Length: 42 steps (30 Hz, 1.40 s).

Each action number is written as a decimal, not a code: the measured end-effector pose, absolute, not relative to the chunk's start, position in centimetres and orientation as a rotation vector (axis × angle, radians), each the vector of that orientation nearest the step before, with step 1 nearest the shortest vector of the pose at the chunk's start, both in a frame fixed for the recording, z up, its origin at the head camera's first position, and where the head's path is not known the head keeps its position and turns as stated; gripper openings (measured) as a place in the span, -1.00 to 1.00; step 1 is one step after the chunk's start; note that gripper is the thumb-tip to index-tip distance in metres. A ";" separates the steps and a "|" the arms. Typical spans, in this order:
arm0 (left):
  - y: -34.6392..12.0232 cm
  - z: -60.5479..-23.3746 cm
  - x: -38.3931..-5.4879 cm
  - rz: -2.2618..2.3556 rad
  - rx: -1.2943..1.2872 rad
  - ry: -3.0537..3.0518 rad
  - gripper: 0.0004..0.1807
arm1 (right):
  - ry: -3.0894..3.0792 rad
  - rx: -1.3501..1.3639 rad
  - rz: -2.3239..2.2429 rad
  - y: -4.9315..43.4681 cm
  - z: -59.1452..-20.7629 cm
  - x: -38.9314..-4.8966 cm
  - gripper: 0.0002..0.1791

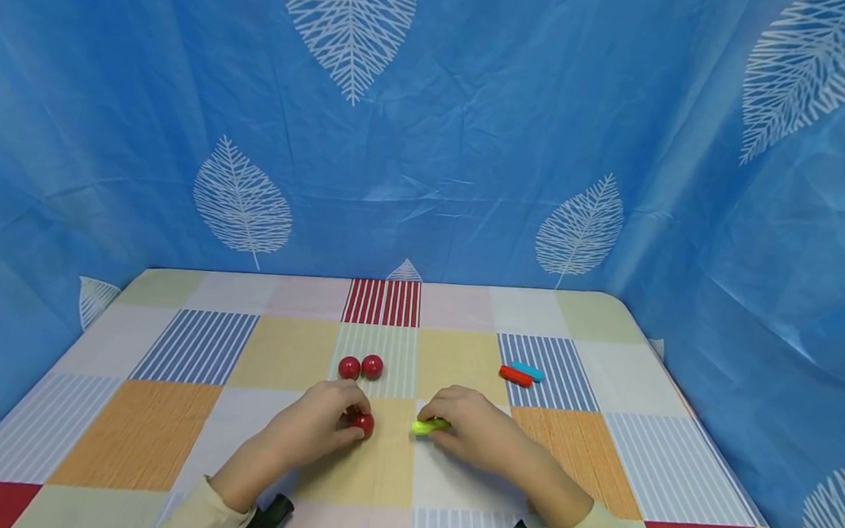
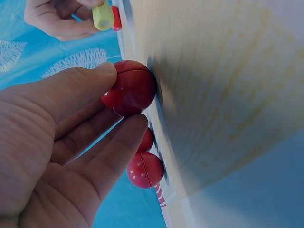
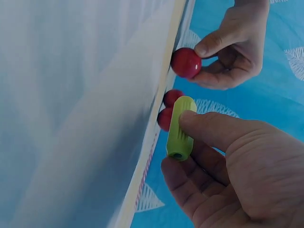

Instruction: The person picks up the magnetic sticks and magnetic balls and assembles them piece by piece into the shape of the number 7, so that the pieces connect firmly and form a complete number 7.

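Note:
My left hand [image 1: 317, 424] pinches a shiny red ball [image 2: 135, 88] between thumb and fingers, close over the checked tablecloth. A seam line runs round this ball. Opposite it, my right hand [image 1: 480, 432] grips a short yellow-green ribbed handle [image 3: 180, 128] between thumb and fingers. A hole shows in the handle's lower end in the right wrist view. Beyond the left hand, two more red balls, one on the left [image 1: 349, 368] and one on the right [image 1: 372, 366], lie side by side on the cloth.
Past my right hand, a red handle-like piece [image 1: 515, 376] and a blue one [image 1: 527, 371] lie together on a striped patch. The patchwork tablecloth [image 1: 463, 308] covers the table. Blue curtains [image 1: 431, 134] with white leaf prints hang behind and on both sides.

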<state>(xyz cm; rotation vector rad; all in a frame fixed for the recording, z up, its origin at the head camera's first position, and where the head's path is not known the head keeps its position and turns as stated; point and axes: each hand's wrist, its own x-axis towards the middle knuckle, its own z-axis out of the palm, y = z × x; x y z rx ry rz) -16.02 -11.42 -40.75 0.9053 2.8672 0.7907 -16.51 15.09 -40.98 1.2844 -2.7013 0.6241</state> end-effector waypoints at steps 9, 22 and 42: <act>-11.5 -40.8 -16.1 0.802 0.912 2.873 -0.80 | -2.717 1.327 0.614 12.8 -40.9 -16.6 -0.86; -11.4 -40.6 -15.9 0.811 0.997 2.866 -0.81 | -2.750 1.365 0.638 10.7 -40.8 -16.8 -0.85; -11.7 -40.9 -15.8 0.832 1.040 2.865 -0.80 | -2.767 1.279 0.612 10.4 -40.0 -19.4 -0.83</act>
